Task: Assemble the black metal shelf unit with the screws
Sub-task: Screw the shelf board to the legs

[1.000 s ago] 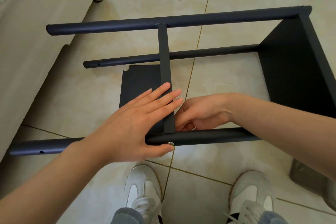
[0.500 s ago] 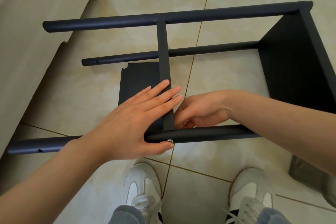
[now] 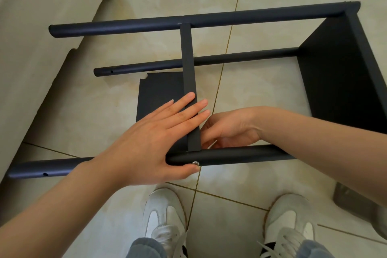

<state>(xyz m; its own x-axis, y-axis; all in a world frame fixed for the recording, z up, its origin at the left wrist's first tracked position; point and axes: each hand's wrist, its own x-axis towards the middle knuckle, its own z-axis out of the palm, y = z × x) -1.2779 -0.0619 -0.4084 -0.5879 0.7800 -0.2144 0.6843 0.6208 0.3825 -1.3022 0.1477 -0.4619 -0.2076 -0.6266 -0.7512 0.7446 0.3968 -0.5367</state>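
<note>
Far left of the left grip stood a beige sofa (image 3: 31, 48). The black metal shelf unit (image 3: 261, 15) lay on its side on the tiled floor (image 3: 261, 94), its near tube (image 3: 240, 155) passing under both forearms. The left grip (image 3: 146, 144) lay wide and flat, straight fingers pressing the middle shelf panel (image 3: 161, 92) and its edge strip (image 3: 188, 73), thumb tucked below the near tube. Just at the thumb tip sat a silver screw (image 3: 195, 163) head in that tube. Right of the strip, touching it, the right grip (image 3: 228, 130) was curled in behind the tube; its fingertips were hidden, so whether it held anything could not be told. Well right of it stood the unit's end panel (image 3: 339, 73). Below both grips showed two white shoes (image 3: 165, 216)
</note>
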